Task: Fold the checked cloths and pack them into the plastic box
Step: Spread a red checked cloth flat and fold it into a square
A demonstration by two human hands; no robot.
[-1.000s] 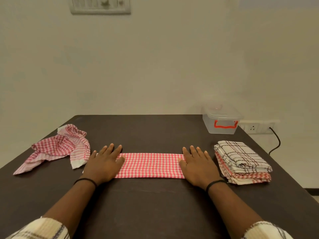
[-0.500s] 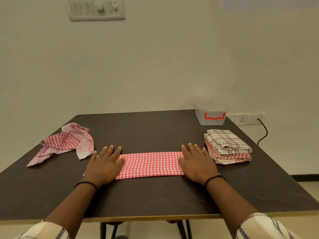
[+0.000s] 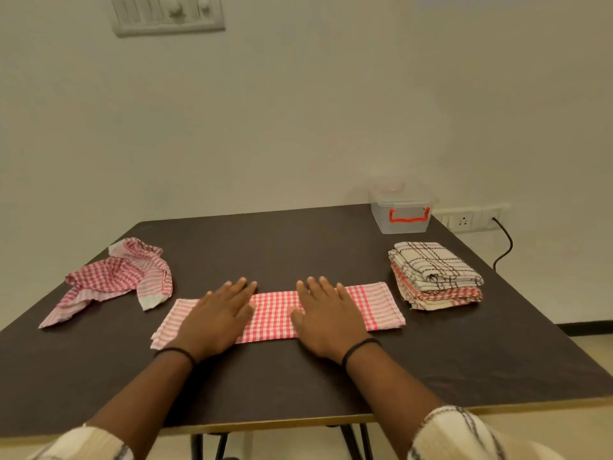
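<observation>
— Where do you stand?
— On the table (image 3: 298, 386) the red checked strip (image 3: 275, 313) lies flat — your left hand (image 3: 215, 322) and right hand (image 3: 326, 322) press it, fingers straight, gripping nothing.
— Next?
— Probably fold it end to end, add it to the folded stack (image 3: 434, 277). The crumpled cloth (image 3: 112, 277) waits; the plastic box (image 3: 401, 210) sits lidded at the far right corner.

Dim, warm light – soft shadows, slight blur, wide-angle bending at edges.

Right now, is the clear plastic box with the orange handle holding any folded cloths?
No, the clear plastic box looks empty with its lid on, and the folded cloths sit stacked on the dark table beside it.
</observation>
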